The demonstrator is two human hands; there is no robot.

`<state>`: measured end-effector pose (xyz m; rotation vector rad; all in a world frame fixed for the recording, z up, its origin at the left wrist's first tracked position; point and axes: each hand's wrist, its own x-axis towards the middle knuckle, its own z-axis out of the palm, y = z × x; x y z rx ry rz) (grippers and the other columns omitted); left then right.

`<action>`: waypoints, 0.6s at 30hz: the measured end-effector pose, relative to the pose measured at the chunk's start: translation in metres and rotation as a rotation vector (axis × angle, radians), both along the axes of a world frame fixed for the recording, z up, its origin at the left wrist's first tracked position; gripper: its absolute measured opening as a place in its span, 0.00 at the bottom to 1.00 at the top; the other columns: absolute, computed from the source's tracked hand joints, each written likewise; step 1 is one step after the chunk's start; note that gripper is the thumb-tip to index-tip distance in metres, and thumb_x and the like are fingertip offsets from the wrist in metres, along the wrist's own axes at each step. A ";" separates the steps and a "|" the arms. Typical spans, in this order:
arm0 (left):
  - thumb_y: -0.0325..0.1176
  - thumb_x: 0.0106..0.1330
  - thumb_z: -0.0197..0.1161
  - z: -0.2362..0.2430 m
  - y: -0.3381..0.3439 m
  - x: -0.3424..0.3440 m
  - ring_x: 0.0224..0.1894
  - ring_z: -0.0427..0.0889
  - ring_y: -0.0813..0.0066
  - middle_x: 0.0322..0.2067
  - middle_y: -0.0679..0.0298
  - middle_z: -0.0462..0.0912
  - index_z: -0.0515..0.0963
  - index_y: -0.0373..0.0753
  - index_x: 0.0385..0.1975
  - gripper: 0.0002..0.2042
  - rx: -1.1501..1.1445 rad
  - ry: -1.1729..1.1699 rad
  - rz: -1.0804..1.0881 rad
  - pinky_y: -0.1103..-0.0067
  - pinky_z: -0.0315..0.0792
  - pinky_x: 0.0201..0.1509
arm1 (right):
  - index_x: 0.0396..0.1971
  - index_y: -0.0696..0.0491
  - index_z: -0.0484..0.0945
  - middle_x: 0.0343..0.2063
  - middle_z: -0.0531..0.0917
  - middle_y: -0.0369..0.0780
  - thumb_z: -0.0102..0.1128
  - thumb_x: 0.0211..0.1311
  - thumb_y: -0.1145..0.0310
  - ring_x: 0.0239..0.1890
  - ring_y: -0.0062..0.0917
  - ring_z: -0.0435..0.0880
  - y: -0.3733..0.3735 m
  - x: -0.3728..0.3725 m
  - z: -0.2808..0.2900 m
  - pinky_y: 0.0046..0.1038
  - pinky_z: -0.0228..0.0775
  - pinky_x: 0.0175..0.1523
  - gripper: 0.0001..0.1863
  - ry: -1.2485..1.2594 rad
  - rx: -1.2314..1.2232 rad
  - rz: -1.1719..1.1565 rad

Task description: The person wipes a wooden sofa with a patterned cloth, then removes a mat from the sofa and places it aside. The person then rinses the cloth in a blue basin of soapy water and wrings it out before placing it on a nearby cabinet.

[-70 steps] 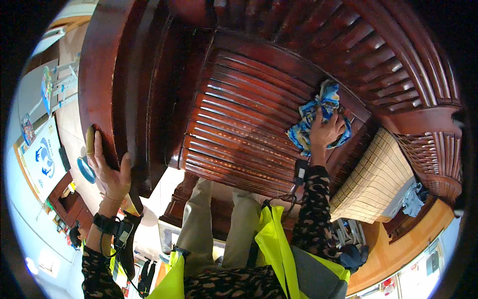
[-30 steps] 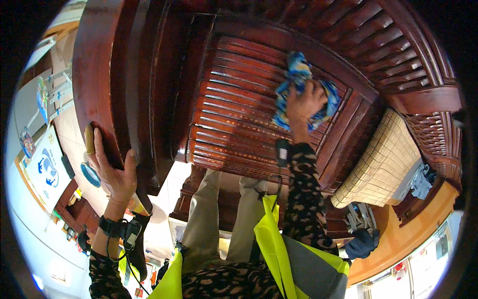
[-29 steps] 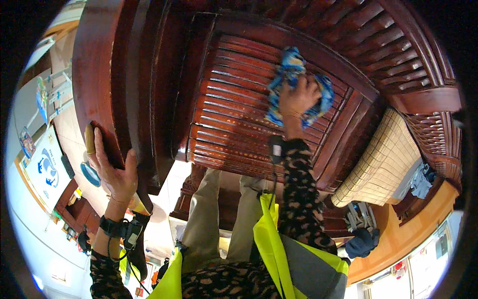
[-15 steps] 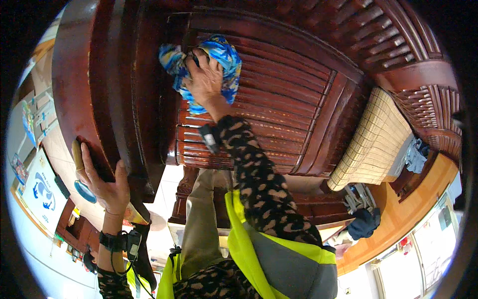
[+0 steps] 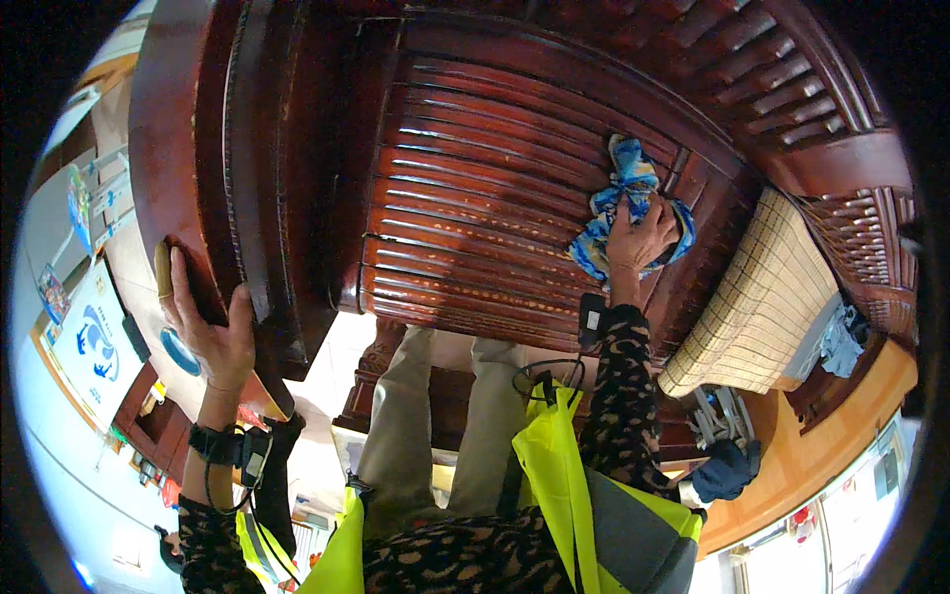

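My right hand [image 5: 640, 238] presses a crumpled blue, patterned cloth [image 5: 626, 163] onto the right part of a glossy dark red-brown slatted wooden seat [image 5: 475, 178], with fingers curled over it. Pale specks show on the seat's lower slats. My left hand [image 5: 206, 322] lies on the edge of the thick wooden side panel [image 5: 176, 129] at left, fingers stretched and thumb apart; one finger has a tan cover. Black devices with cords are strapped at both wrists.
Right of the seat are a woven mat [image 5: 752, 297], pale blue clothing [image 5: 841, 346] and folded metal frames [image 5: 722, 416]. A carved wooden backrest [image 5: 782, 89] curves above. At left are a printed white board [image 5: 89, 346], a blue round object [image 5: 178, 351] and, low down, a person's head [image 5: 170, 544].
Half a second ago my right hand and the cloth were at the seat's upper left; both have moved right and slightly down. My left hand stays on the panel edge.
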<state>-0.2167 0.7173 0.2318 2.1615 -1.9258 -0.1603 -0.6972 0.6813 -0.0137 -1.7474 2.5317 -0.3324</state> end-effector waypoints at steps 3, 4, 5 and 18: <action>0.35 0.55 0.66 0.000 0.001 0.001 0.67 0.58 0.47 0.64 0.45 0.60 0.59 0.39 0.67 0.37 0.008 -0.014 0.018 0.61 0.52 0.70 | 0.50 0.55 0.73 0.51 0.70 0.51 0.64 0.52 0.51 0.50 0.49 0.65 0.003 0.026 -0.010 0.52 0.63 0.47 0.30 0.098 -0.090 -0.074; 0.36 0.55 0.67 0.000 0.001 0.002 0.67 0.58 0.47 0.64 0.45 0.60 0.59 0.39 0.67 0.37 0.015 -0.016 0.017 0.61 0.52 0.69 | 0.50 0.55 0.73 0.50 0.70 0.52 0.62 0.53 0.50 0.50 0.50 0.65 0.003 0.040 -0.012 0.52 0.62 0.47 0.30 0.070 -0.060 -0.148; 0.36 0.55 0.67 0.000 0.002 0.002 0.66 0.59 0.46 0.64 0.45 0.60 0.59 0.39 0.67 0.37 0.030 -0.015 0.036 0.61 0.52 0.69 | 0.51 0.55 0.72 0.50 0.70 0.52 0.60 0.54 0.49 0.49 0.50 0.65 0.004 0.056 -0.013 0.53 0.62 0.48 0.30 0.053 -0.035 -0.192; 0.36 0.54 0.68 0.005 -0.002 0.007 0.68 0.56 0.45 0.66 0.45 0.57 0.58 0.37 0.67 0.39 0.064 -0.004 -0.011 0.58 0.48 0.71 | 0.44 0.48 0.73 0.52 0.69 0.45 0.69 0.43 0.54 0.50 0.47 0.66 -0.024 0.298 -0.003 0.49 0.60 0.52 0.27 -0.220 0.107 0.119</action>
